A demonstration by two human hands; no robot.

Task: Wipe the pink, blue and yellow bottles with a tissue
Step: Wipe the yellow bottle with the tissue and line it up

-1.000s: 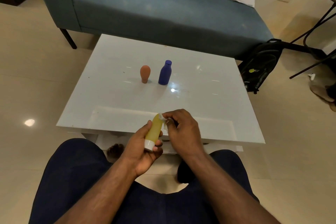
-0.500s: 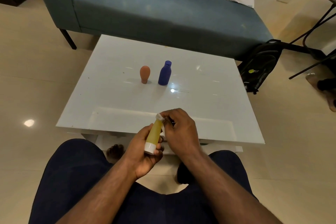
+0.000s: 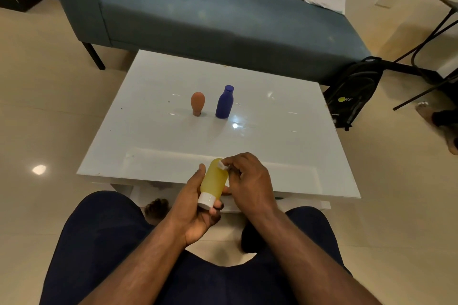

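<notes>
My left hand (image 3: 192, 208) grips the yellow bottle (image 3: 214, 181) over the near edge of the white table (image 3: 153, 131), its white cap pointing toward me. My right hand (image 3: 250, 181) pinches a small white tissue (image 3: 222, 164) against the bottle's far end. The pink bottle (image 3: 197, 103) stands on its cap in the middle of the table. Just to its right the blue bottle (image 3: 224, 102) stands upright. Most of the tissue is hidden inside my fingers.
A blue sofa (image 3: 223, 12) runs along the table's far side. A black backpack (image 3: 353, 93) leans at the table's right rear corner, with black metal furniture legs (image 3: 421, 47) beyond. Another person's foot (image 3: 438, 121) is at the right edge. My knees sit below the table's edge.
The yellow bottle has turned in my left hand and shows more of its side, and my right hand's tissue has shifted slightly along its far end. The two standing bottles have not moved.
</notes>
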